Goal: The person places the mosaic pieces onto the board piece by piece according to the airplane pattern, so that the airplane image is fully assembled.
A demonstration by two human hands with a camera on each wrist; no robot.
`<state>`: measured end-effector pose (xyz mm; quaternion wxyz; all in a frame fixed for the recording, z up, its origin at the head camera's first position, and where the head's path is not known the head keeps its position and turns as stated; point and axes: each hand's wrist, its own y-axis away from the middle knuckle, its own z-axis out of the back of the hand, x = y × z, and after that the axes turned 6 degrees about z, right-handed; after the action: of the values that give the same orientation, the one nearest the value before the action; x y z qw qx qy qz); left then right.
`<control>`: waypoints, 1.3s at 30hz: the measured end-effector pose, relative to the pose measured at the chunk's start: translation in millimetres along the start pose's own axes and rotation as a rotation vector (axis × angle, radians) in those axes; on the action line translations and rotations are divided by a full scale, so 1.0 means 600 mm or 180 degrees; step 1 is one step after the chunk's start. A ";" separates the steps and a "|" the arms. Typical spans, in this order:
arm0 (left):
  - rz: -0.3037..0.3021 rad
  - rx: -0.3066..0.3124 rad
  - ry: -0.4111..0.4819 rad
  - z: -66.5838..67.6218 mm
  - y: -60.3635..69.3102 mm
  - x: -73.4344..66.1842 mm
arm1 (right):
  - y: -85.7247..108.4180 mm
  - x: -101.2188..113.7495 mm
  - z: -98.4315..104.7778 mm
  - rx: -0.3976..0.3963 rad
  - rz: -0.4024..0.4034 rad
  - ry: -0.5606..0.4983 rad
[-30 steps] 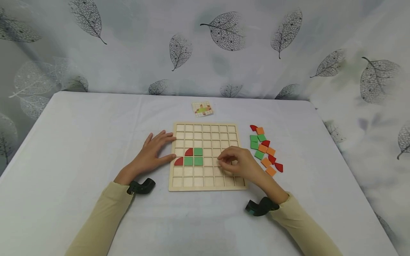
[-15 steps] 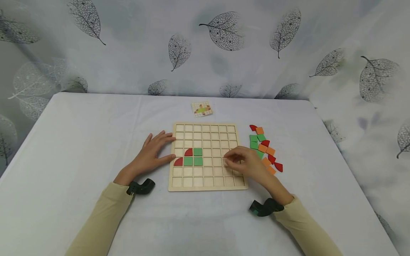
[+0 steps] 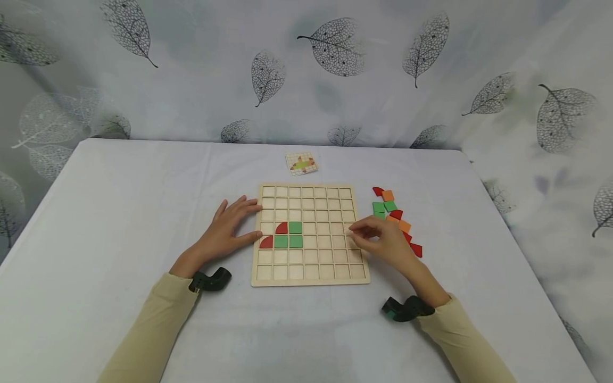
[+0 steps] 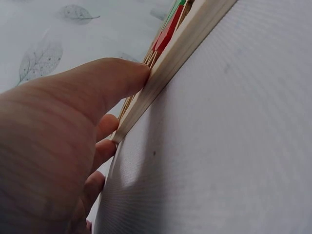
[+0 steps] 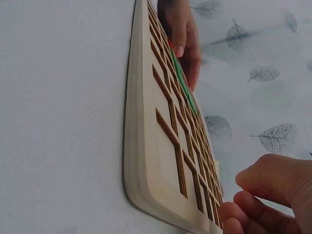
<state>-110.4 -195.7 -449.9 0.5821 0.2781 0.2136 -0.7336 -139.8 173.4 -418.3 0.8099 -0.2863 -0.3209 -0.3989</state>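
The grip of the right hand is narrow and unfilled, thumb and bent fingertips nearly meeting, as the head view has it, over the three o'clock rim of the wooden board (whether it touches there, I cannot tell). At nine o'clock the left hand is spread wide, its thumb and fingers resting against the board's edge. Between them, toward nine o'clock from the board's centre, two red quarter-rounds and three green squares sit in the grid. Loose pieces in red, orange and green lie from two to three o'clock beyond the board, some hidden behind the right hand; a picture card lies at twelve. In the left wrist view, the thumb presses the pale edge, with red and green at one o'clock from its tip. In the right wrist view, the curled fingers show at four o'clock, the left hand at twelve.
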 end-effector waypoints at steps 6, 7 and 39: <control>-0.0002 -0.0002 0.0001 0.000 0.000 0.000 | 0.003 -0.012 0.008 -0.0127 0.0014 -0.0007; -0.0004 -0.0003 -0.0001 0.000 0.000 0.001 | 0.003 -0.014 0.009 -0.0154 0.0023 0.0011; 0.0009 -0.0003 0.0008 0.001 0.001 -0.001 | -0.008 -0.066 0.059 -0.0141 -0.0523 0.0751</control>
<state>-109.6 -195.6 -449.3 0.5830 0.2791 0.2143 -0.7323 -173.2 214.5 -425.0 0.8001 -0.2280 -0.2368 -0.5018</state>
